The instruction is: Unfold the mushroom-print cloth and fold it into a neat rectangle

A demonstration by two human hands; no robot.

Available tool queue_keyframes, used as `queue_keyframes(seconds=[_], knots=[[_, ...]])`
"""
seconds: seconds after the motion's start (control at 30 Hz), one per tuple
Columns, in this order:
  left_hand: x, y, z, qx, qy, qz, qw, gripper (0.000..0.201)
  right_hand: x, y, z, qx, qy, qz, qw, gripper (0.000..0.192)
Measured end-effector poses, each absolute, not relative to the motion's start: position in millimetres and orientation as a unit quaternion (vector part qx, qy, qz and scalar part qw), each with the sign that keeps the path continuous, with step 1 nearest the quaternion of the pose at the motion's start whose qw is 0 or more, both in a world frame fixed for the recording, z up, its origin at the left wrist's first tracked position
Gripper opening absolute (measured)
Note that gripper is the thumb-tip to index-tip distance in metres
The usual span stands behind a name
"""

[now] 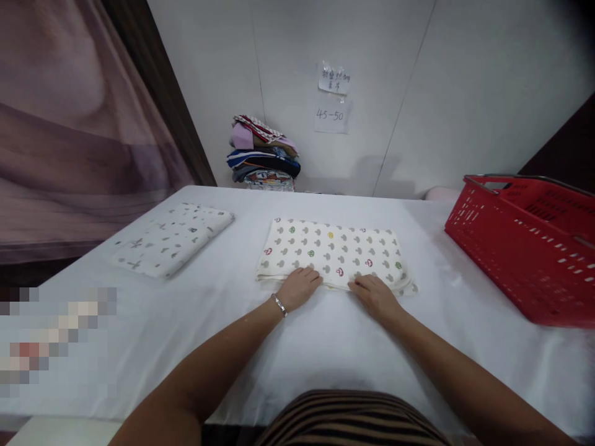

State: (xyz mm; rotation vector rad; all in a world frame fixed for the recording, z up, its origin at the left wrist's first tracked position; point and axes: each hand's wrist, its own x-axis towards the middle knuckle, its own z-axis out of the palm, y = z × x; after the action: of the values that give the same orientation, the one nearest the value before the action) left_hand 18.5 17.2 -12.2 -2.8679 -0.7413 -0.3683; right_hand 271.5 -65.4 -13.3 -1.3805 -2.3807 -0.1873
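A folded white cloth printed with small grey, red and green mushrooms (332,248) lies flat in the middle of the white table (325,334). My left hand (300,288), with a silver bracelet at the wrist, rests palm down on the cloth's near edge. A little to its right, my right hand (375,296) lies on the same near edge, fingers curled onto the fabric. Neither hand lifts the cloth; whether the fingers pinch the edge is unclear.
A second folded cloth with grey prints (174,238) lies at the left of the table. A red plastic basket (525,241) stands at the right. A pile of folded clothes (263,155) sits against the back wall under paper notes (332,99).
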Motion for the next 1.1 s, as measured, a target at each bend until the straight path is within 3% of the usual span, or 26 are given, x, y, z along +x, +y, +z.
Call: queue_keyframes(seconds=[0.5,0.83,1.1], knots=[[-7.3,15.4,-15.3,-0.936,-0.320,-0.112,0.091,0.020,320.9,-74.7,-32.2,-0.473,-0.854,-0.122,0.178,0.047],[-94.1,25.6,-7.4,-0.877,-0.442,-0.153,0.110,0.017,399.6,-93.6,-46.9,-0.521,-0.821,-0.171,0.158,0.043],[-96.7,53.6,13.2,-0.831,-0.508,-0.176,0.146,0.027,414.2,-83.2,-45.0,-0.501,-0.838,-0.164,0.139,0.040]])
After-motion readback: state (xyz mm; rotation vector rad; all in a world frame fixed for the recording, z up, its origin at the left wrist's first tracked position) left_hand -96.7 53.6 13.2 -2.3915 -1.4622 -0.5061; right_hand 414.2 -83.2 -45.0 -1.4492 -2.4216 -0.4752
